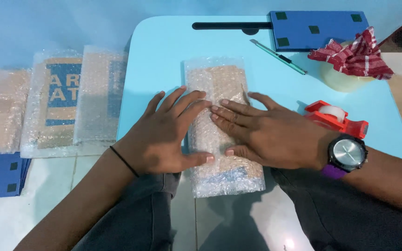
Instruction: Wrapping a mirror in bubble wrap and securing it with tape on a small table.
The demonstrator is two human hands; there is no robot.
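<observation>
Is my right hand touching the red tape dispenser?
Apart. The head view shows the right hand flat on the bubble-wrapped package, with blue table between it and the red tape dispenser.

A bubble-wrapped tan package (219, 125) lies flat, lengthwise, overhanging the table's near edge.

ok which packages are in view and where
Bubble-wrapped tan rectangular package: on the light blue table, under both hands.
Bubble-wrapped tan and blue flat package: on the floor, left.
Bubble-wrapped pale package: overlapping it.
Bubble-wrapped tan package: far left.
</observation>
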